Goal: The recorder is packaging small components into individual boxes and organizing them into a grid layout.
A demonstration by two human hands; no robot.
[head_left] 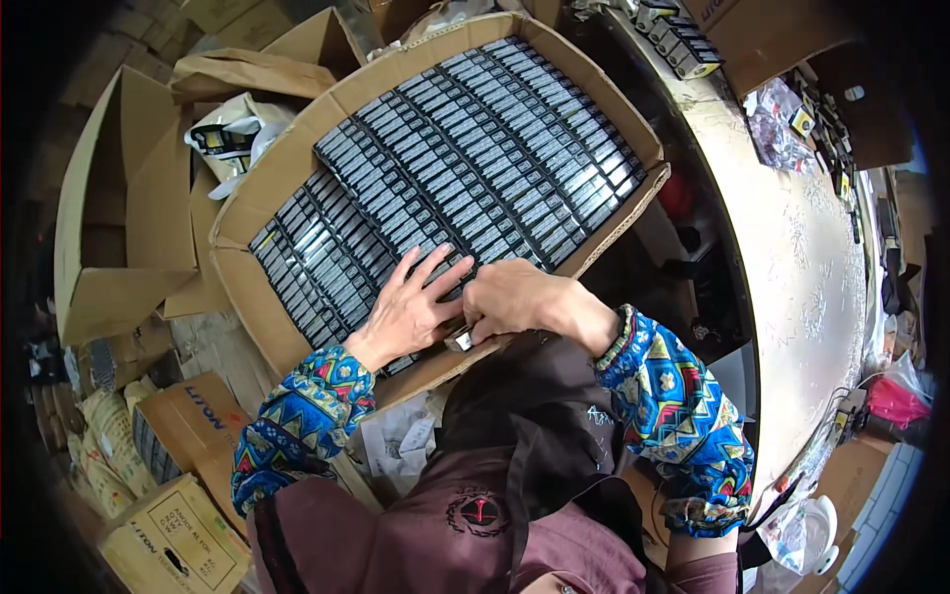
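Note:
A large open cardboard carton [327,114] stands before me, packed with rows of small flat black boxes [465,148] that bear pale printed labels. One part of the rows, at the left, sits lower than the rest. My left hand [408,309] lies with spread fingers over the near edge of these boxes. Close beside it, my right hand [520,302] is curled, knuckles up, at the carton's near side. A small whitish piece [461,341] peeks out below its fingers; what it is stays hidden.
Open empty-looking cartons [129,218] and a plastic bag [236,139] stand at the left. A pale worktable [792,257] curves along the right, with small black boxes [683,45] at its far end. More cartons [178,540] lie at the lower left.

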